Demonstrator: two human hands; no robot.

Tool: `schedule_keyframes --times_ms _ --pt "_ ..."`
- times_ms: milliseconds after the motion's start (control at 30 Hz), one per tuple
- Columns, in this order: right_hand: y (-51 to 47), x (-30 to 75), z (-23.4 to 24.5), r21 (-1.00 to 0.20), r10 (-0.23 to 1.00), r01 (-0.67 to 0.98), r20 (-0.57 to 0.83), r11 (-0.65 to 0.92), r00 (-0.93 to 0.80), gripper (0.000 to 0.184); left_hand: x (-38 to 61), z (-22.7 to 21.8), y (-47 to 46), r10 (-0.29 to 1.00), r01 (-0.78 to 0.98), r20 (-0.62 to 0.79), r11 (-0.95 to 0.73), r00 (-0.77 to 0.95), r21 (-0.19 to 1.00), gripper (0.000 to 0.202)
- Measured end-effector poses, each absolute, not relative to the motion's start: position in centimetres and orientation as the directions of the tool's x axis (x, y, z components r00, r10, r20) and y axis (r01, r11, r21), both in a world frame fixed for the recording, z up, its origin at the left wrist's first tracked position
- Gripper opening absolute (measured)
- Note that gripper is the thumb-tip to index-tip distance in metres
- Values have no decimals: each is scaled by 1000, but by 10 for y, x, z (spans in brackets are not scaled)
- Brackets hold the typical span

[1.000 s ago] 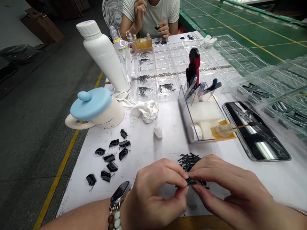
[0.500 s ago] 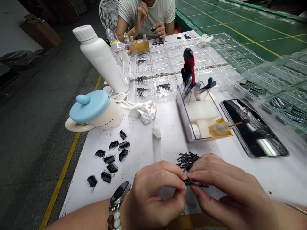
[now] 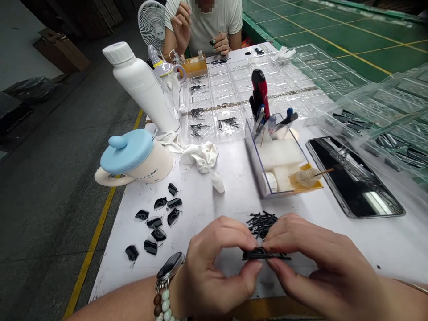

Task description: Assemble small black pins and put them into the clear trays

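Note:
Both my hands are low in the head view, close together over the white table (image 3: 207, 276). My left hand (image 3: 217, 263) and my right hand (image 3: 321, 258) pinch a small black plastic piece (image 3: 262, 254) from either side. Just above my fingertips lies a heap of thin black strips (image 3: 261, 224). Further left, several flat black cut pieces (image 3: 159, 220) lie scattered on the table. A smartwatch (image 3: 170, 266) and a beaded bracelet circle my left wrist.
A clear compartment tray (image 3: 230, 84) holds small black parts behind a white bottle (image 3: 142, 87), blue-lidded mug (image 3: 127, 151) and white cloth (image 3: 200, 157). A clear tool box (image 3: 277, 156) and black glass panel (image 3: 351, 176) stand right. A co-worker (image 3: 200, 26) sits opposite.
The black piece between my fingers now shows wider and lies more level. My fingers have opened slightly around it, and the whole view has shifted a little.

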State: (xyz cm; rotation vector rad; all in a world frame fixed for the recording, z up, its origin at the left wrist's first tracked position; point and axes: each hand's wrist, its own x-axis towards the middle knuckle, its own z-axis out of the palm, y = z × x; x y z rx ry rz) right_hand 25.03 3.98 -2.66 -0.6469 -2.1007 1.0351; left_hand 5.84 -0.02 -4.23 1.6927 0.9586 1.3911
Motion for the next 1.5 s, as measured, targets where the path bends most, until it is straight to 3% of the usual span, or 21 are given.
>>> schedule_keyframes --times_ms 100,200,500,1167,1500 --pt "42 252 -24 -826 693 127 365 549 -622 21 57 -44 0 915 -5 371 -375 156 927 49" --pt "44 252 -21 -819 697 130 379 559 -608 21 55 -44 4 919 8 346 -354 190 935 45" --pt "44 252 -21 -808 683 121 395 576 -614 20 55 -38 11 874 116 433 -464 219 878 25" --pt "41 250 -24 -793 660 90 432 603 -614 25 55 -34 8 854 152 459 -502 245 851 27" --pt "43 251 -28 -708 577 91 487 701 -656 32 57 -35 7 852 149 460 -503 250 851 30"
